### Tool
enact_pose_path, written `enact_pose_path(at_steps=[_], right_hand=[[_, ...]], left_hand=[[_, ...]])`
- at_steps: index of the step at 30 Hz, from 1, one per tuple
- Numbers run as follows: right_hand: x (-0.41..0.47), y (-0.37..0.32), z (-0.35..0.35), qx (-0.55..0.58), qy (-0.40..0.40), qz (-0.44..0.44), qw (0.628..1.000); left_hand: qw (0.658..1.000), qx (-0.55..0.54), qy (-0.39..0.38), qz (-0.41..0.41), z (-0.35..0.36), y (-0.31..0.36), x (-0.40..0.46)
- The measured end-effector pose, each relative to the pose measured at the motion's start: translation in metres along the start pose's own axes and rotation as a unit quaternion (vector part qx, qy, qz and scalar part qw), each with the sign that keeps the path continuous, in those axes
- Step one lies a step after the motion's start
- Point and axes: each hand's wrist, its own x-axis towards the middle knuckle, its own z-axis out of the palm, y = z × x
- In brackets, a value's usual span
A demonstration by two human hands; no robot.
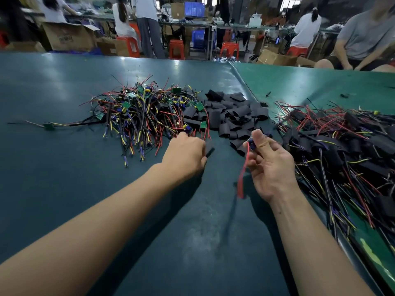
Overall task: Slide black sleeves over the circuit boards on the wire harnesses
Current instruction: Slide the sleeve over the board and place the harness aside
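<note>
My left hand (186, 155) grips a flat black sleeve (209, 148) at the near edge of the bare-harness pile. My right hand (270, 165) holds a wire harness (251, 144) between thumb and fingers; its red wires (242, 178) hang down, blurred. A tangle of harnesses with small green circuit boards (139, 116) lies on the green mat behind my left hand. Loose black sleeves (233, 118) are heaped in the middle. Sleeved harnesses (342, 150) are piled to the right of my right hand.
A single harness with a green board (49, 125) lies apart at the far left. The green mat (64, 159) has a raised seam (241, 82) running back at the right. A seated person (361, 39) is at the table's far right; others work behind.
</note>
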Motion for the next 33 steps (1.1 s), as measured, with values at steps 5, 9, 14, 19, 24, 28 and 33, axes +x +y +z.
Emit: enact_pose_path(at_steps=[5,9,14,19,24,28,33], right_hand=[[-0.002,0.005,0.002,-0.047,-0.02,0.012,0.999],[-0.001,0.005,0.001,-0.022,-0.015,0.002,1.0],[0.0,0.01,0.001,0.027,-0.032,0.0,0.999],[0.004,0.009,-0.001,0.064,-0.034,0.021,0.997],[0.005,0.011,0.0,0.037,-0.042,0.023,0.998],[0.007,0.013,0.0,0.051,-0.042,0.011,0.998],[0.006,0.014,0.0,0.037,-0.036,-0.007,0.999]], left_hand=[[0.999,-0.04,-0.013,0.018,-0.015,-0.007,-0.03],[0.998,-0.06,0.001,0.01,-0.016,-0.002,-0.043],[0.997,-0.071,0.014,-0.013,-0.006,0.005,-0.044],[0.995,-0.092,-0.026,0.012,-0.015,-0.006,-0.044],[0.978,-0.206,0.035,0.012,-0.01,-0.03,-0.068],[0.948,-0.302,0.103,0.006,-0.005,-0.035,-0.076],[0.919,-0.363,0.151,-0.014,-0.003,-0.039,-0.077]])
